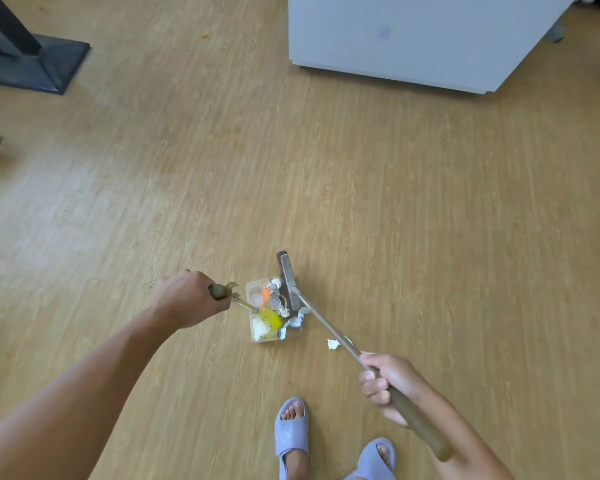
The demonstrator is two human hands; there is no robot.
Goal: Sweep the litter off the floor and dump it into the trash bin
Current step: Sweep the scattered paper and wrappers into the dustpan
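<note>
Nearly all the litter is in the dustpan

Most of the litter point(269, 313) sits heaped in the clear dustpan point(262, 336) on the wooden floor point(430, 220): a yellow wrapper, an orange piece, pale lids and crumpled white paper. A few white scraps lie at the pan's right lip, touching the brush, and one crumpled white scrap point(333, 344) is stranded on the floor nearer the person, just beside the broom shaft.

The broom head point(289, 280) stands against the right edge of the pan, its metal shaft running near and right to the right hand point(387, 382), whose grip is clenched around the handle. The left hand point(187, 299) is clenched on the dustpan's handle point(219, 291), steadying the pan from the left. Two feet in grey slippers point(291, 434) stand near.

Judging by this, the sweeping step is almost done. The next move probably calls for drawing the brush back behind the loose scrap and pushing it leftward into the pan, holding the pan flat. No trash bin is clearly identifiable; the object at the far left edge is too cropped to tell.
</note>
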